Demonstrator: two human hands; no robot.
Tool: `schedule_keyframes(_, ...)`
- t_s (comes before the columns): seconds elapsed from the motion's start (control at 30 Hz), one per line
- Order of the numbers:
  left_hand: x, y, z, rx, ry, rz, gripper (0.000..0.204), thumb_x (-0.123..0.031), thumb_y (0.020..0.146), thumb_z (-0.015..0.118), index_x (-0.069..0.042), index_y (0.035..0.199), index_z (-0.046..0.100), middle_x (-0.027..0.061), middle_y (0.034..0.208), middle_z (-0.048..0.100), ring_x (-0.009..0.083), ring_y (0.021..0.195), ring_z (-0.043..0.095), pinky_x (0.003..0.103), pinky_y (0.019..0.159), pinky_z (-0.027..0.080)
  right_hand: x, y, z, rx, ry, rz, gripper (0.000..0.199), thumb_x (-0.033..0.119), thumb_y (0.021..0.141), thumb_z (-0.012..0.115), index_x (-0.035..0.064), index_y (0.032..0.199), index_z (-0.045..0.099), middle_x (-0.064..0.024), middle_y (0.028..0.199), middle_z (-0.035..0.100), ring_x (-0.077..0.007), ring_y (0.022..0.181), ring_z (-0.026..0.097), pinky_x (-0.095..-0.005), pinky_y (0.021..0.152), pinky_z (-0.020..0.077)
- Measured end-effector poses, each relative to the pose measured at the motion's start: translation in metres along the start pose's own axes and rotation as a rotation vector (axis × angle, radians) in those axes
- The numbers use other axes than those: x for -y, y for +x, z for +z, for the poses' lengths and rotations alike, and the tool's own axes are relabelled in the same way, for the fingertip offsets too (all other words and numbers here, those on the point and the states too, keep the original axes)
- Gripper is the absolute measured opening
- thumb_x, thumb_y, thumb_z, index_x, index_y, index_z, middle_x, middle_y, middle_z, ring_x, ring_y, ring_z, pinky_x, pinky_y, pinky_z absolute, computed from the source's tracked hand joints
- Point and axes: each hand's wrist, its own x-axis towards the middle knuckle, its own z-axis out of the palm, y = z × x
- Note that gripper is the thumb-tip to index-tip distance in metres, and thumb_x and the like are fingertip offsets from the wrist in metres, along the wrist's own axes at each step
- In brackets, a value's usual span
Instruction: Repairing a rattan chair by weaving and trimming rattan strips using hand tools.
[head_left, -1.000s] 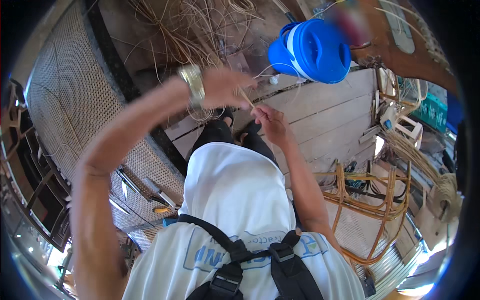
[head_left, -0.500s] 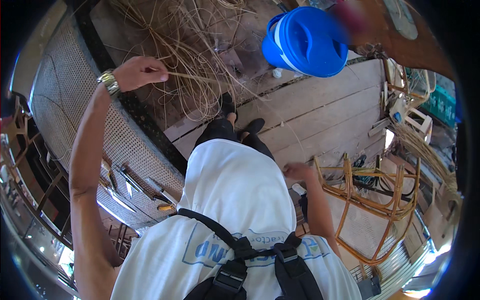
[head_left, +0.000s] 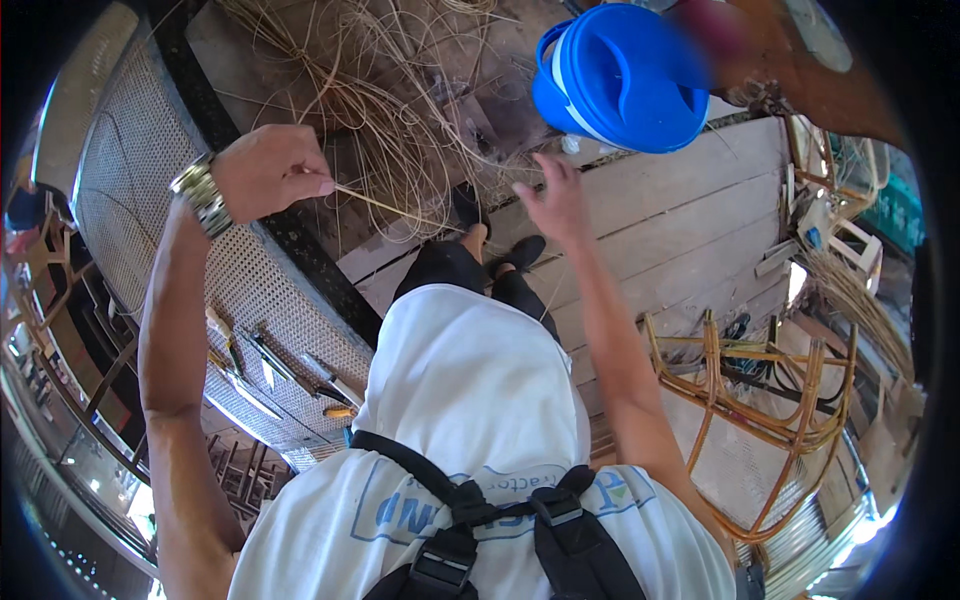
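Observation:
My left hand (head_left: 268, 172), with a metal watch at its wrist, is closed in a pinch on the end of a thin rattan strand (head_left: 388, 207). The strand slants away to the right, toward my feet. My right hand (head_left: 556, 203) is raised over the plank floor, below the blue bucket. Its thumb and fingers are apart, with nothing visible between them. Under and beyond my left hand, a loose tangle of rattan strands (head_left: 370, 125) lies on the floor. Left of it, my left forearm passes over a woven cane panel (head_left: 255, 275) with a dark edge.
A lidded blue bucket (head_left: 632, 80) stands at the far right, beside another person's arm (head_left: 815, 90). Several hand tools (head_left: 285, 372) lie on the cane panel. A rattan chair frame (head_left: 760, 405) is on the right, near a bundle of long strands (head_left: 855, 300).
My right hand has moved up and forward from beside my body, its fingers now spread. The left hand keeps its pinch on the strand and appears slightly nearer.

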Motion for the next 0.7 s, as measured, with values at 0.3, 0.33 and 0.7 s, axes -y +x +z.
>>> schedule_keyframes(0.3, -0.008, -0.118, 0.006, -0.26, -0.177, -0.01, 0.018, -0.019, 0.087, 0.067, -0.001, 0.086, 0.07, 0.0089, 0.08, 0.063, 0.02, 0.073, 0.061, 0.033, 0.066, 0.049, 0.077, -0.048, 0.106, 0.493, 0.249, -0.132, 0.017, 0.023, 0.089, 0.056, 0.0088, 0.094, 0.062, -0.0138, 0.092, 0.065, -0.0332, 0.093, 0.063, -0.0514, 0.076, 0.0473)
schedule_keyframes(0.33, -0.016, -0.12, 0.004, -0.244, -0.214, -0.094, 0.017, -0.017, 0.086, 0.068, 0.0, 0.085, 0.069, 0.0092, 0.081, 0.063, 0.0207, 0.074, 0.062, 0.034, 0.067, 0.049, 0.09, -0.052, 0.109, 0.518, 0.177, -0.263, 0.015, 0.021, 0.088, 0.058, 0.0094, 0.096, 0.063, -0.0128, 0.095, 0.065, -0.032, 0.094, 0.063, -0.0488, 0.079, 0.0478)
schedule_keyframes(0.7, -0.024, -0.053, 0.042, -0.209, -0.108, 0.182, 0.015, -0.016, 0.085, 0.067, -0.002, 0.079, 0.068, 0.0109, 0.083, 0.062, 0.0266, 0.082, 0.061, 0.038, 0.074, 0.049, 0.081, -0.001, -0.015, 0.308, -0.1, 0.186, 0.046, 0.039, 0.093, 0.059, 0.0013, 0.12, 0.056, -0.0171, 0.106, 0.064, -0.0317, 0.1, 0.064, -0.0453, 0.084, 0.0521)
